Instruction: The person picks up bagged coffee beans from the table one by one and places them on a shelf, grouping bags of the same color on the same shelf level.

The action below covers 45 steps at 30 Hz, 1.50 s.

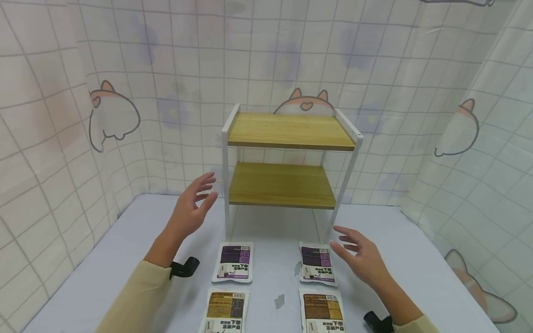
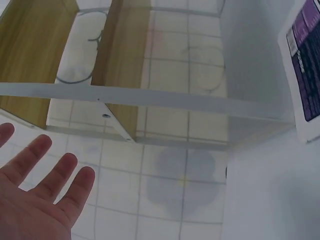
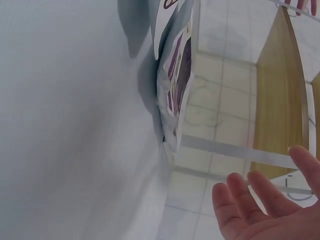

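A: Where are the hands?

B: Both are raised above the surface (image 1: 125,249), holding nothing. The left hand (image 1: 192,208) hovers just left of the rack (image 1: 287,162), near its front left post, fingers spread and relaxed, palm turned toward the rack. The left wrist view shows the same: straight fingers (image 2: 60,172), apart from the white frame.

A: And the right hand?

B: The right hand (image 1: 361,256) floats near the rack's front right leg, just right of a purple pouch (image 1: 317,263). Its fingers are loose and released, not touching anything. In the right wrist view the fingertips (image 3: 250,192) sit clear of that pouch (image 3: 175,85), which lies flat on the surface close to the rack's foot.

A: What else lies there?

B: Four pouches in two rows in front of the rack. The back row has two purple ones: the one by the right hand and another (image 1: 233,261) further left. The front row has two brown ones, left (image 1: 225,312) and right (image 1: 322,314), both cut off by the picture's lower edge.

A: And the rack itself?

B: White frame, two wooden shelves, both bare. A tiled curtain with cartoon cats (image 1: 112,115) hangs behind and at both sides.
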{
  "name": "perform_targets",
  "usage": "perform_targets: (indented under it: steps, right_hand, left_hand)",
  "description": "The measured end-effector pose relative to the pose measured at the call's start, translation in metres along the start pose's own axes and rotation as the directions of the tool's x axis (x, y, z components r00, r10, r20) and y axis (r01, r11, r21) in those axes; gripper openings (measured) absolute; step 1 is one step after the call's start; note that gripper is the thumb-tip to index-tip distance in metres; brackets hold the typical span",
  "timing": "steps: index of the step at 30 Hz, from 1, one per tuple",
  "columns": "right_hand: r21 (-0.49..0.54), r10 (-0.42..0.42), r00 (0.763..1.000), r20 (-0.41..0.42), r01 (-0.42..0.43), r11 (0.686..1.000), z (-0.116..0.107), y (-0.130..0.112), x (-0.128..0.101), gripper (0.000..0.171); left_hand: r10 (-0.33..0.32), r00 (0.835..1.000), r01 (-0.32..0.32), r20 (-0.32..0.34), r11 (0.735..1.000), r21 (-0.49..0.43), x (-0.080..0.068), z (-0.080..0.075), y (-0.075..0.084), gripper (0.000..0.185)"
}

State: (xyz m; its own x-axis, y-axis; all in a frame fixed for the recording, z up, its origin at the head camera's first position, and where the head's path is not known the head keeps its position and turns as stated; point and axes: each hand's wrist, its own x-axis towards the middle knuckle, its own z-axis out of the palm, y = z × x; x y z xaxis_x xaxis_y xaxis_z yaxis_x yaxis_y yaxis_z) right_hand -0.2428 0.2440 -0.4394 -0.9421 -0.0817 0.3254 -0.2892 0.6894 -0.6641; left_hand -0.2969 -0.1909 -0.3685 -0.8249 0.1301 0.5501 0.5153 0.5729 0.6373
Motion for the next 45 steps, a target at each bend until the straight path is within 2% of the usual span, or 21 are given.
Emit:
perform_targets:
  steps: [8,20,28,36,45]
  right_hand:
    - [0.069,0.133,0.988,0.081,-0.139,0.988,0.002,-0.008,0.001,0.058]
    - [0.126,0.233,0.966,0.111,-0.247,0.961,0.009,0.001,0.002,0.057]
    - [0.158,0.294,0.944,0.150,-0.316,0.935,0.011,0.003,0.000,0.064]
    - [0.100,0.345,0.917,0.201,-0.369,0.924,0.016,0.007,0.000,0.069]
    - [0.089,0.363,0.906,0.217,-0.389,0.917,0.023,0.007,0.000,0.069]
  left_hand:
    - [-0.048,0.999,0.047,-0.005,0.996,-0.073,0.015,0.005,0.007,0.054]
    - [-0.017,0.999,0.025,0.048,0.984,-0.176,0.031,0.005,0.009,0.051]
    - [-0.012,1.000,0.015,0.016,0.978,-0.210,0.040,0.004,0.014,0.049]
    - [-0.027,0.999,0.020,-0.028,0.975,-0.221,0.044,0.005,0.015,0.043]
    - [-0.003,0.998,-0.012,-0.056,0.966,-0.259,0.045,0.008,0.015,0.039]
